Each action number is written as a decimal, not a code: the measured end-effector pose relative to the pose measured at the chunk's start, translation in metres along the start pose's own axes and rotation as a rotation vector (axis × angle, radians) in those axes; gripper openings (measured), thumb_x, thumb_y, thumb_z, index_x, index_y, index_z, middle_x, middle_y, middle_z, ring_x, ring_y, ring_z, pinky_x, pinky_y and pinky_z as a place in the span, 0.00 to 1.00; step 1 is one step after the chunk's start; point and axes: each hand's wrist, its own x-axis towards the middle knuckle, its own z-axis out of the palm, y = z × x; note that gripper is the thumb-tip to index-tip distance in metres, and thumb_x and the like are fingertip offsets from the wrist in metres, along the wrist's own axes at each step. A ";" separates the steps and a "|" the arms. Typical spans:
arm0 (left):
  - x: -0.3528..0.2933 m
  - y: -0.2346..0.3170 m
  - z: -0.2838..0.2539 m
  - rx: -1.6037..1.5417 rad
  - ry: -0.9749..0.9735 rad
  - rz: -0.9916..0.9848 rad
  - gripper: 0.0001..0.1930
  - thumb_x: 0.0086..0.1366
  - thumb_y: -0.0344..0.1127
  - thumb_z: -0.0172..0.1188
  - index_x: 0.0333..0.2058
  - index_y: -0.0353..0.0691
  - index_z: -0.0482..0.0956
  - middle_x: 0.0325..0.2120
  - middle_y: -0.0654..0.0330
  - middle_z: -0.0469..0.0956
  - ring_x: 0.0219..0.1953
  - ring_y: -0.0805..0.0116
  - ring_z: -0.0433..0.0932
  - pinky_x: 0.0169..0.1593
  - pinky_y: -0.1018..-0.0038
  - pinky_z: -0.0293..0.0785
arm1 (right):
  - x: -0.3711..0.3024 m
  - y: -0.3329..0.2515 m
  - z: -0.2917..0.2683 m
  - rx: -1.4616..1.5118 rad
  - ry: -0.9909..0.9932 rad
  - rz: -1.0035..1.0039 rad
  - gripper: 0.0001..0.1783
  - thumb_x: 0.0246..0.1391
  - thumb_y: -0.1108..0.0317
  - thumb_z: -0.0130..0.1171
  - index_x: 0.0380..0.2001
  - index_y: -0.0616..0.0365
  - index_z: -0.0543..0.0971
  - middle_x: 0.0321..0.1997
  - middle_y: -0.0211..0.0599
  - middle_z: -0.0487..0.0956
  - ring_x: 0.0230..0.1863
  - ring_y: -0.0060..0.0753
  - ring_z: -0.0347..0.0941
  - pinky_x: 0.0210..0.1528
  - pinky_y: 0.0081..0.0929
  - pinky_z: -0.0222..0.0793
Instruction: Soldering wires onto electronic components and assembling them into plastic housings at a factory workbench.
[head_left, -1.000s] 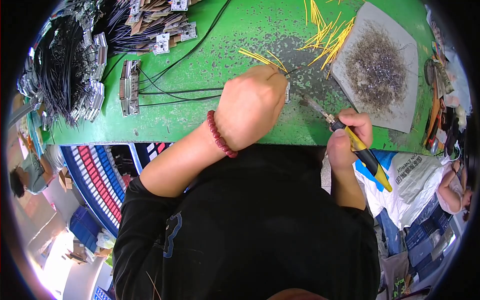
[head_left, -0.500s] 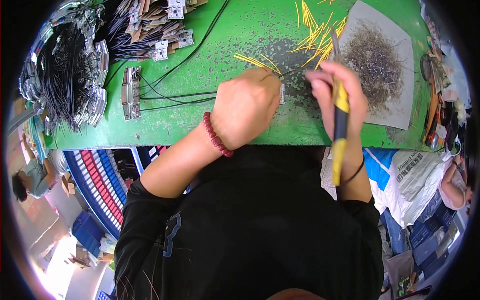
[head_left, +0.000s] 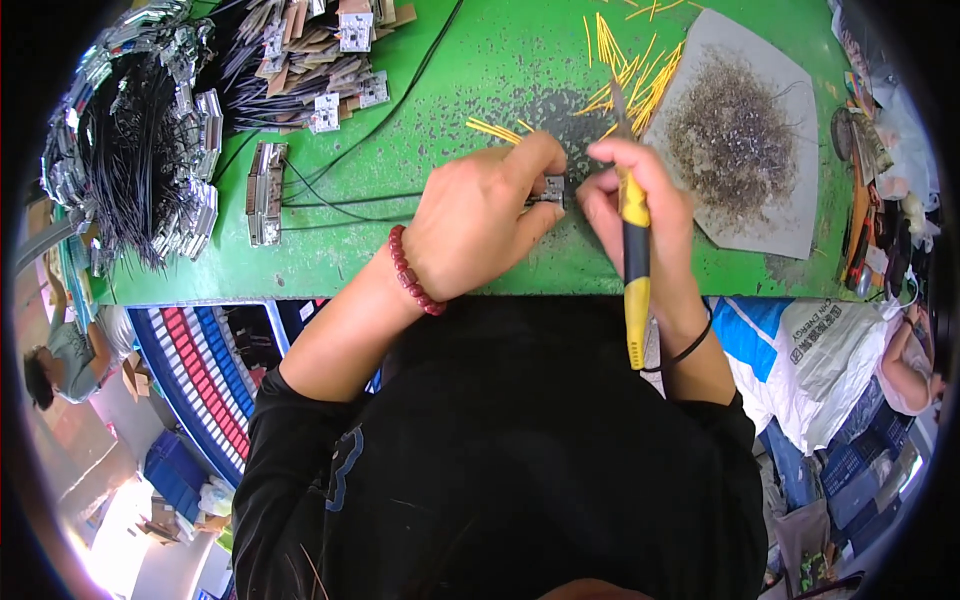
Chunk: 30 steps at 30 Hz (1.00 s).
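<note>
My left hand (head_left: 475,205) pinches a small circuit board (head_left: 554,192) between thumb and forefinger, above the green bench. Black wires (head_left: 385,199) run left from under this hand to a silvery metal-cased part (head_left: 265,193) on the bench. My right hand (head_left: 650,195) is closed around a slim tool with a yellow-and-black handle (head_left: 636,245) and a narrow, tapering metal tip (head_left: 618,100) pointing away from me. This hand is just right of the board, and the tool's tip is apart from it. Thin yellow tubes (head_left: 492,130) lie just beyond my left hand.
Bundled metal-cased parts with black wires (head_left: 200,190) lie at the far left, beside stacked circuit boards (head_left: 325,112). More yellow tubes (head_left: 640,75) are scattered beyond my right hand. A grey sheet (head_left: 790,225) bears dark loose bits. Assorted tools (head_left: 858,230) line the right edge.
My right hand has moved slightly left with the tool, which has turned more upright. My left hand has rolled, bringing its thumb and forefinger with the pinched board into view.
</note>
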 end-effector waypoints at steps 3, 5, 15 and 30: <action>0.004 -0.008 0.006 0.102 0.025 0.094 0.08 0.54 0.33 0.64 0.29 0.42 0.73 0.24 0.56 0.75 0.30 0.51 0.77 0.33 0.60 0.73 | 0.000 0.007 0.009 0.036 -0.007 -0.016 0.20 0.49 0.83 0.60 0.45 0.55 0.74 0.21 0.26 0.74 0.23 0.14 0.70 0.27 0.15 0.66; 0.000 -0.007 0.005 0.124 0.047 0.090 0.05 0.56 0.30 0.62 0.30 0.38 0.75 0.25 0.53 0.76 0.30 0.50 0.77 0.33 0.63 0.73 | -0.003 0.004 0.013 0.071 0.021 0.001 0.20 0.49 0.83 0.60 0.46 0.56 0.75 0.21 0.27 0.75 0.23 0.14 0.70 0.26 0.15 0.66; -0.002 -0.007 0.010 0.124 0.070 -0.007 0.04 0.58 0.31 0.61 0.29 0.39 0.77 0.26 0.53 0.76 0.30 0.51 0.77 0.33 0.62 0.72 | -0.013 0.020 0.013 0.059 0.115 -0.166 0.22 0.46 0.86 0.63 0.45 0.59 0.76 0.31 0.38 0.83 0.32 0.23 0.81 0.33 0.18 0.74; -0.004 -0.008 0.010 0.120 0.103 -0.001 0.04 0.57 0.30 0.63 0.28 0.38 0.77 0.25 0.55 0.77 0.30 0.53 0.77 0.33 0.65 0.73 | -0.003 0.015 0.016 0.022 0.058 -0.144 0.21 0.45 0.83 0.63 0.44 0.55 0.76 0.26 0.34 0.80 0.24 0.20 0.76 0.29 0.19 0.71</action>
